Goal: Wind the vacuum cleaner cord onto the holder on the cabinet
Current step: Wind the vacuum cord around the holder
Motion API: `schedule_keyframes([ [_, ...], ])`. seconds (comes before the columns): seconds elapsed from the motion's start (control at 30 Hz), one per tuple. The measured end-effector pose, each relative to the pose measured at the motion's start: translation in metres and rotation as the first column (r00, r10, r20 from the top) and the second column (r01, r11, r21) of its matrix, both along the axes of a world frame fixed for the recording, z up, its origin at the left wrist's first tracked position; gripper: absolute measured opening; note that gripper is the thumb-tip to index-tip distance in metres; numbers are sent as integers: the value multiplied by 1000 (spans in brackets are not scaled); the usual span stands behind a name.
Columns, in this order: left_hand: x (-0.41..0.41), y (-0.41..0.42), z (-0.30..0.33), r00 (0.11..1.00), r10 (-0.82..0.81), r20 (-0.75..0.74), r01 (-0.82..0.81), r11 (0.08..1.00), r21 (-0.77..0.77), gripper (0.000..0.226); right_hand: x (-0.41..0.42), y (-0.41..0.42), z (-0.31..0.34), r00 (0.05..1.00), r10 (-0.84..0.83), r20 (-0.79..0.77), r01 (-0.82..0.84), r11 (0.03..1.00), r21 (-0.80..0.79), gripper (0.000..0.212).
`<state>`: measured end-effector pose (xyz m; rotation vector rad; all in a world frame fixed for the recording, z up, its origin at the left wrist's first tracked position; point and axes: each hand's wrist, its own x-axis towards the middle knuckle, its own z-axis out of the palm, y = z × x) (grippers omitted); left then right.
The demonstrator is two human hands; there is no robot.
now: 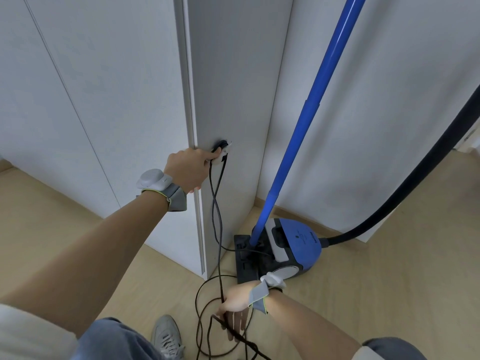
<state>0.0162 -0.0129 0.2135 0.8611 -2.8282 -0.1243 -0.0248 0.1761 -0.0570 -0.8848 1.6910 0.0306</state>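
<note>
Left hand (187, 167) presses cord (217, 214) onto the cabinet (233, 87) holder (222, 149); right hand (235, 305) grips slack cord.

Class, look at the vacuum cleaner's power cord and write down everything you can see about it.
The cord is thin, dark and flexible, rubbery-looking. Its upper end loops over a small holder on the cabinet side, where the left hand pinches it. Two strands hang down, crossing once. One runs toward the blue vacuum cleaner. The rest lies in loose loops on the wooden floor, gripped by the right hand.
</note>
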Motion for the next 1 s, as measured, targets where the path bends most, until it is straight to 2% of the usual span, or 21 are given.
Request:
schedule_keyframes([
  [0.2, -2, -7, -7, 1000, -2, -26, 2, 1000, -9, 54, -7, -1, 16, 994, -63, 90, 59, 997, 46, 29],
  [0.27, -2, -8, -11, 999, -7, -49, 5, 999, -33, 56, -8, -2, 23, 991, -107, 79, 109, 994, -25, 28],
  [0.4, -2, -10, -13, 997, -7, -72, 3, 998, -62, 55, -18, -10, 40, 967, -242, 82, 255, 926, -278, 33],
  [0.47, -2, -11, -12, 998, -9, -69, 4, 998, -63, 54, -29, -22, 48, 892, -377, 251, 446, 825, -348, 37],
  [0.57, -2, -11, -13, 997, -3, -71, -1, 998, -61, 55, -53, -39, 66, 644, -496, 583, 749, 565, -347, 31],
  [0.63, -3, -11, -13, 997, 1, -83, -5, 999, -49, 55, -72, -45, 83, 513, -460, 725, 841, 437, -318, 35],
  [0.67, -3, -10, -13, 996, 1, -90, -5, 999, -46, 55, -82, -48, 90, 491, -406, 770, 851, 414, -324, 37],
  [0.73, -4, -10, -14, 995, -1, -97, -3, 999, -47, 54, -98, -53, 99, 496, -367, 787, 853, 374, -363, 37],
  [0.8, -4, -9, -14, 993, 2, -116, -6, 999, -32, 51, -114, -58, 97, 476, -477, 739, 879, 284, -383, 36],
  [0.87, -4, -8, -15, 989, 13, -147, -15, 1000, -17, 48, -129, -67, 98, 394, -602, 695, 914, 173, -368, 35],
  [1.0, -4, -9, -17, 986, 19, -166, -21, 1000, -9, 51, -151, -90, 125, 267, -710, 651, 947, 68, -314, 37],
])
